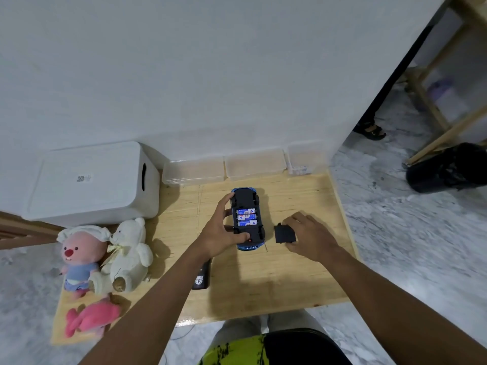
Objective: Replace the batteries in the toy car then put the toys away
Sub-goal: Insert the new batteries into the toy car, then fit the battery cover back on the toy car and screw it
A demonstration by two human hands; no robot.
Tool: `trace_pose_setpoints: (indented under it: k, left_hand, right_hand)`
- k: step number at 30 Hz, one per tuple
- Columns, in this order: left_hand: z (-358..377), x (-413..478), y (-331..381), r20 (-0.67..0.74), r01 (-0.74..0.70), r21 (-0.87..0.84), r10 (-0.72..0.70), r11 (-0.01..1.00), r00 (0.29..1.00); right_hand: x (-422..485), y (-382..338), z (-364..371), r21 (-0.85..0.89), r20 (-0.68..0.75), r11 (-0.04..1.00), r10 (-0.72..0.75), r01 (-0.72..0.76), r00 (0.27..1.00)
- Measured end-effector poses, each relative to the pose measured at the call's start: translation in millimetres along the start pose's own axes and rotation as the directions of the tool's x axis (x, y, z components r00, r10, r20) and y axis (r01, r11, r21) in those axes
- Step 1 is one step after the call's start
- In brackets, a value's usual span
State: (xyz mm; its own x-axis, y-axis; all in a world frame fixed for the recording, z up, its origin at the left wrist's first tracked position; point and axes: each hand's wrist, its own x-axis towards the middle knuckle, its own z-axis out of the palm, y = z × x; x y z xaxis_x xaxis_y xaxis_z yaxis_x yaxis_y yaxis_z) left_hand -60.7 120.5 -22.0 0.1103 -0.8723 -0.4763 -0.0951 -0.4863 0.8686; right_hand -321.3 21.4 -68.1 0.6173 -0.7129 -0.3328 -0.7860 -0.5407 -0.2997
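A blue toy car (247, 198) lies upside down on the wooden board (290, 272), its black underside up. Its battery bay is uncovered and three blue-and-white batteries (247, 216) lie in it side by side. My left hand (220, 229) grips the car from its left side, thumb on the underside near the front. Just right of the car lies the black battery cover (284, 234), with the fingers of my right hand (309, 237) closed on it against the board. A black remote control (201, 277) lies on the board, partly hidden under my left forearm.
A white lidded storage box (92, 183) stands at the back left. Three clear plastic containers (254, 163) line the wall behind the car. A pink-faced plush (79, 255), a white teddy bear (129, 255) and a pink plush (91, 318) lie at the board's left. A black bin (448, 168) stands far right.
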Motion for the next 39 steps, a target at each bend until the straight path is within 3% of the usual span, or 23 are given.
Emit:
trace_pose_setpoints:
  k: [4, 7, 9, 12, 15, 21, 39]
  left_hand:
    - [2.6, -1.2, 0.2, -0.004, 0.002, -0.010, -0.002, 1.000, 1.000]
    - [3.1, -3.6, 0.4, 0.018, 0.003, -0.009, -0.002, 1.000, 1.000]
    - [1.9, -4.3, 1.4, 0.026, 0.001, -0.017, 0.000, 1.000, 1.000]
    - [-1.1, -4.6, 4.9, 0.030, -0.010, -0.018, 0.011, 1.000, 0.999]
    - [-2.6, -4.7, 10.2, 0.030, -0.029, -0.017, 0.029, 0.999, 0.999]
    - [-2.6, -5.2, 21.6, 0.023, -0.072, -0.031, 0.073, 0.997, 0.997]
    - [-20.9, -14.1, 25.9, 0.015, -0.100, -0.006, 0.100, 0.995, 0.995]
  right_hand:
    - [3.0, 2.3, 1.2, 0.018, -0.044, 0.999, -0.026, 0.027, 0.999]
    - [3.1, 1.5, -0.2, 0.247, -0.106, 0.968, 0.074, -0.046, 0.992]
    - [4.8, -2.1, -10.0, 0.446, -0.153, 0.888, 0.195, -0.108, 0.969]
    - [11.7, -11.9, -37.1, 0.546, -0.209, 0.834, 0.224, -0.076, 0.952]
    - [19.7, -28.5, -63.4, 0.534, -0.262, 0.843, 0.092, 0.065, 0.961]
    - [32.1, -69.3, -81.8, 0.273, -0.257, 0.923, -0.201, 0.270, 0.945]
    - [45.6, -95.3, -85.9, 0.406, -0.167, 0.886, -0.168, 0.223, 0.972]
